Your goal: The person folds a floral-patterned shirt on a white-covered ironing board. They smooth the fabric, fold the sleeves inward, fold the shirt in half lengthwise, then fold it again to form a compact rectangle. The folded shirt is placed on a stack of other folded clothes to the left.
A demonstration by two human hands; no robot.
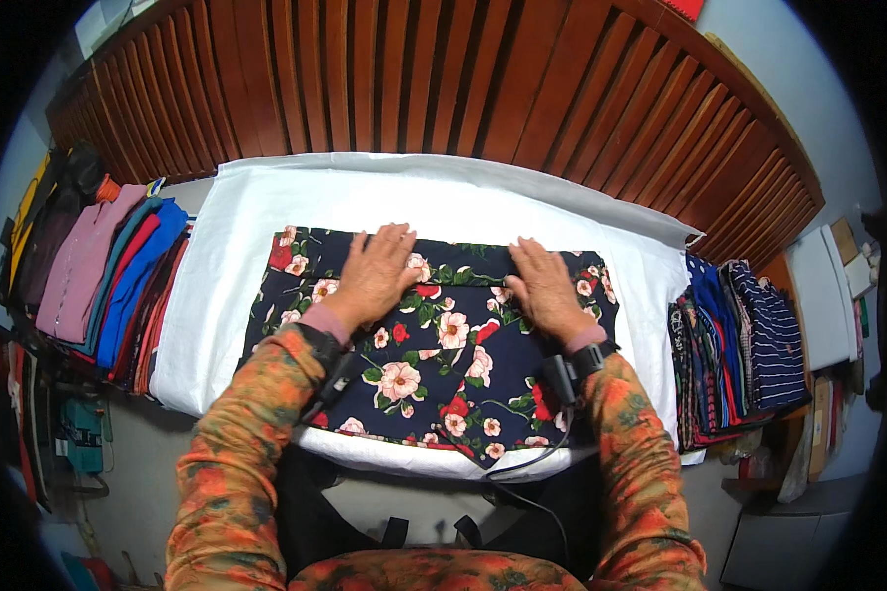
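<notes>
A dark navy garment with a print of pink and red flowers [429, 332] lies spread and partly folded on a white cloth [266, 199]. Along its far side runs a folded-over band, and a pointed corner hangs towards me at the near edge. My left hand [377, 273] rests on the band left of the middle, palm down, fingers apart. My right hand [543, 284] lies palm down on the band further right, its fingers slightly spread. Neither hand grips anything visible. Each wrist wears a black strap with a small device, and a cable runs from the right one.
Stacked folded clothes stand at the left [92, 266] and at the right [739, 347] of the white cloth. A slatted wooden headboard [429, 81] rises behind it. A black cable [536, 462] crosses the near edge.
</notes>
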